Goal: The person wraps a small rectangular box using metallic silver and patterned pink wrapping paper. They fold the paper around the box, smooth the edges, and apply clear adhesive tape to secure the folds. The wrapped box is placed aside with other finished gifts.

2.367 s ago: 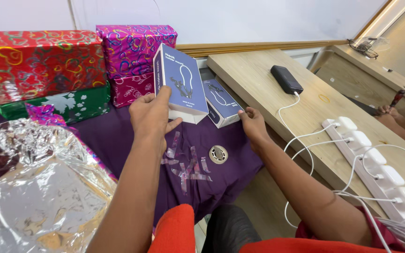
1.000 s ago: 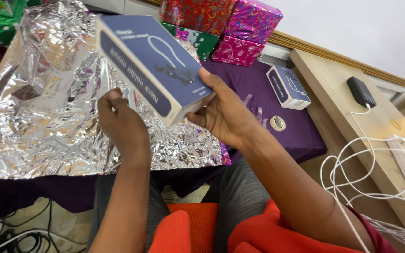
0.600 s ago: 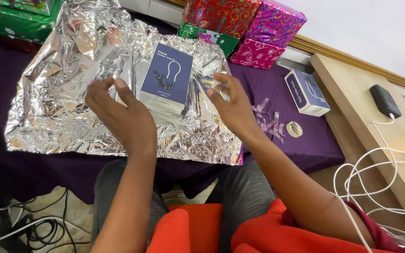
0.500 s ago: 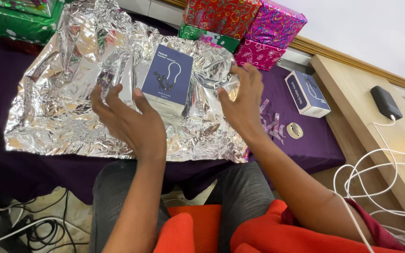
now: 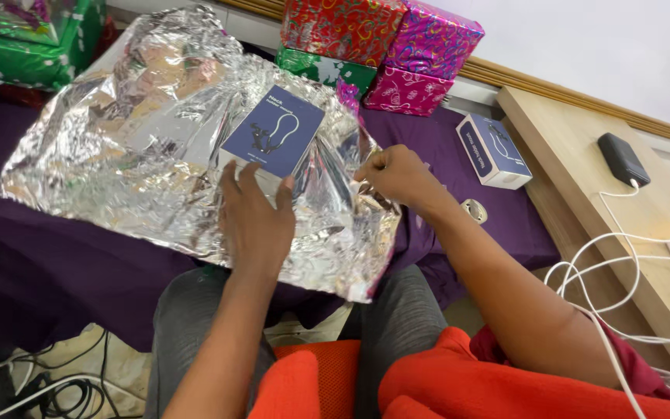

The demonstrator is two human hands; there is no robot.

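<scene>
With our left hand [image 5: 253,221] pressed flat against the near edge of the dark blue box [image 5: 273,141] lying mid-sheet, and our right hand [image 5: 397,174] pinched on the silver foil wrap [image 5: 118,163], we judged a hard tug could tear that thin crinkled sheet

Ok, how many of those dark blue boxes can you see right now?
2. One blue box lies on the silver foil sheet, with the left hand against its near end. The second blue box sits on the purple cloth to the right. Others may be out of view.
</scene>
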